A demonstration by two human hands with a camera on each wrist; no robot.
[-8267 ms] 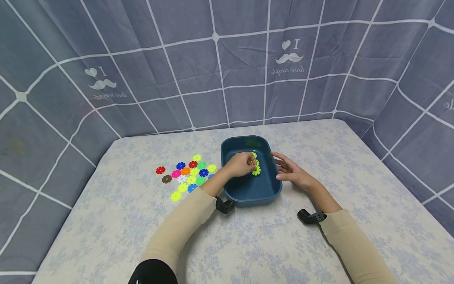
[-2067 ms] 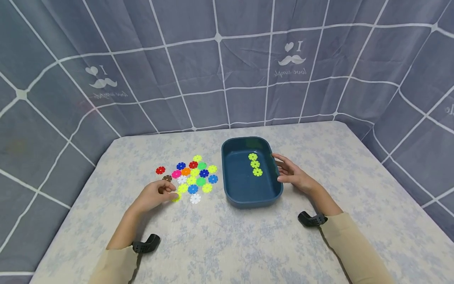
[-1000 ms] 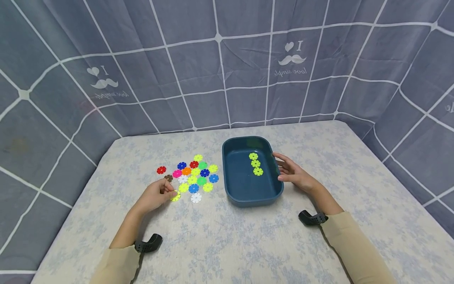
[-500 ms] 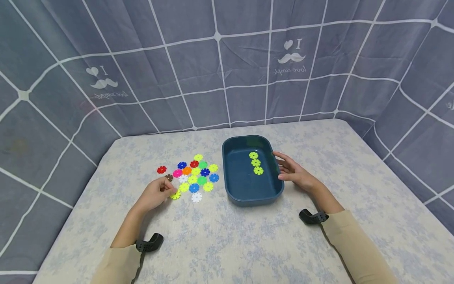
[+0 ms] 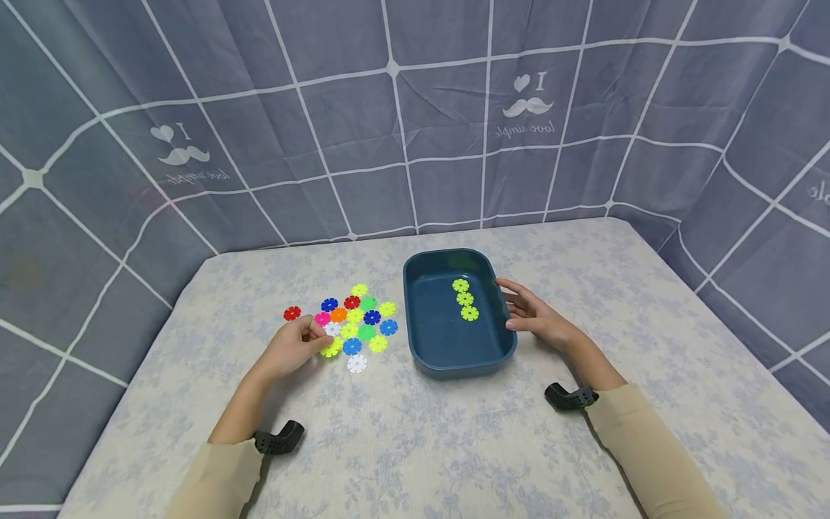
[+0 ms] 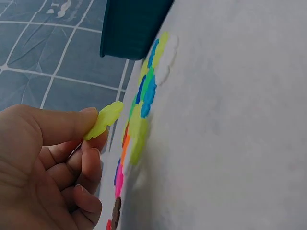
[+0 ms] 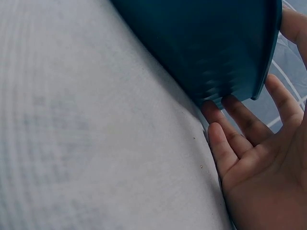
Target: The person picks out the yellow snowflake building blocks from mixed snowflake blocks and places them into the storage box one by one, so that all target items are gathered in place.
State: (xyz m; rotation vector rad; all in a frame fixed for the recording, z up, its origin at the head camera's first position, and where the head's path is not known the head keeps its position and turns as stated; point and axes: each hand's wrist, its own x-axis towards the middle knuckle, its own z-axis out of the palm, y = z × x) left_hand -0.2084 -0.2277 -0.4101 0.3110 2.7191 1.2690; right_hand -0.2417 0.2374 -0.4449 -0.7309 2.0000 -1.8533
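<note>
Tablecloth (image 5: 402,447) below left hand (image 5: 292,348), disc (image 6: 104,120) in pinch

White-gridded, grey-blue fabric curtain (image 5: 444,173), printed with white hearts (image 5: 521,83), moustaches (image 5: 527,108) and mirrored lettering (image 5: 525,131). Laid before it, off-white tablecloth (image 5: 454,447), blue-mottled.

A broad lane of table (image 5: 415,447) opens at lower centre; mid-frame, the blue bin (image 5: 462,372) blocks low passage right of the discs (image 5: 352,346).

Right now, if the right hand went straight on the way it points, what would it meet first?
Most likely the dark teal tub, at its right wall: the right hand's fingertips seem to rest against it, though actual contact is unclear.
</note>
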